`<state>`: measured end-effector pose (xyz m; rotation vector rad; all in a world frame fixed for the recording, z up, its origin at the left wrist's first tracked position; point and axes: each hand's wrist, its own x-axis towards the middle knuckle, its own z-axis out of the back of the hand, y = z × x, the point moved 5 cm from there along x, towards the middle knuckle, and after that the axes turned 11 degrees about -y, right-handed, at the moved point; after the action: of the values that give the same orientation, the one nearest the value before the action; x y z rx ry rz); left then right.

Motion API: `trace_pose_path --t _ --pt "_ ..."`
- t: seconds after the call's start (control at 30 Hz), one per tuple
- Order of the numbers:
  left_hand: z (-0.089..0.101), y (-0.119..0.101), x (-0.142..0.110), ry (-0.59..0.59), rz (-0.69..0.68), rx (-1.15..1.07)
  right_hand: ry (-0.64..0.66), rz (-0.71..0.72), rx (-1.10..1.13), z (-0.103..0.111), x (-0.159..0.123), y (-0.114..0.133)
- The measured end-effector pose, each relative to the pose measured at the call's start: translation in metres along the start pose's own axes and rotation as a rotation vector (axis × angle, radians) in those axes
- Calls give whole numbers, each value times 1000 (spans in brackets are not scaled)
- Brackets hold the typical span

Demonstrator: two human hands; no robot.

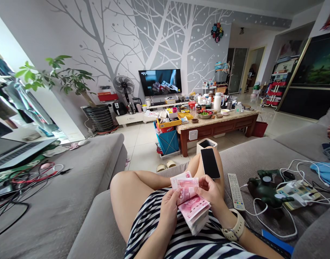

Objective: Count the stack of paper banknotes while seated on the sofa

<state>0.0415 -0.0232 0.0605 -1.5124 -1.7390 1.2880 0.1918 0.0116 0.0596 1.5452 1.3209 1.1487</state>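
Over my lap I hold a stack of pink 100 banknotes, some folded up at the far end. My left hand pinches the notes at their left edge, thumb on top. On the opposite side my right hand, with a beige watch on the wrist, grips the upper part of a note between thumb and fingers. The lower end of the stack hangs down over the striped cloth. A smartphone with a dark screen rests on my right leg, just beyond the right hand.
Right of me on the grey sofa lie a remote control, a dark green figure and a power strip with white cables. A laptop and tangled cables are at left. Ahead stands a loaded coffee table.
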Motion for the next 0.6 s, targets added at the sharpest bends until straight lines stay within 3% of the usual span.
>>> trace_pose_path --t 0.17,0.6 --pt "-1 -3 -1 22 -14 33 45 -8 -47 -2 -2 0" --pt "-4 -3 -3 23 1 1 19 -9 -6 -4 -8 13"
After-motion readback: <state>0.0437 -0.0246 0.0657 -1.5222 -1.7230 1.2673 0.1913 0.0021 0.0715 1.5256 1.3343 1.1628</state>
